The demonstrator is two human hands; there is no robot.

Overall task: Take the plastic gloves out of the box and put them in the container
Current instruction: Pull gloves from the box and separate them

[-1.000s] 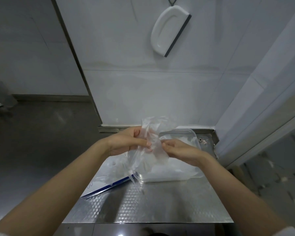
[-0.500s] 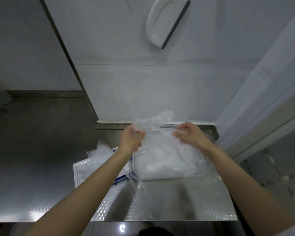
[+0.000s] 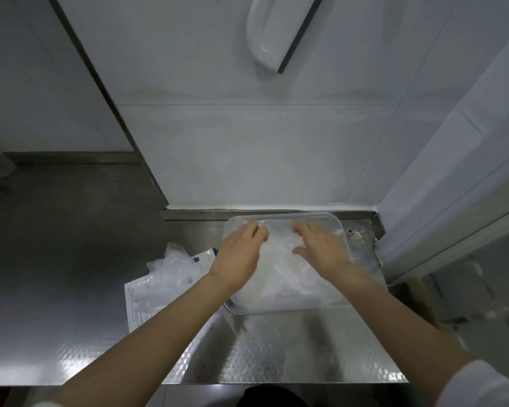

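Note:
A clear plastic container sits at the back of the steel counter, filled with a heap of thin plastic gloves. Both my hands are inside it, on top of the heap. My left hand rests on the left side of the gloves and my right hand lies on the right side with spread fingers. Neither hand visibly pinches a glove. To the left of the container lies the flat white glove box with blue print, and more loose gloves spill from its top.
A white scraper hangs on the tiled wall above. A small metal piece lies right of the container, near the wall corner. A darker steel surface stretches to the left. The counter's front edge runs below my forearms.
Earlier both hands held a glove up above the container. They have lowered it in, and now lie flat on the heap. The view has tilted downward.

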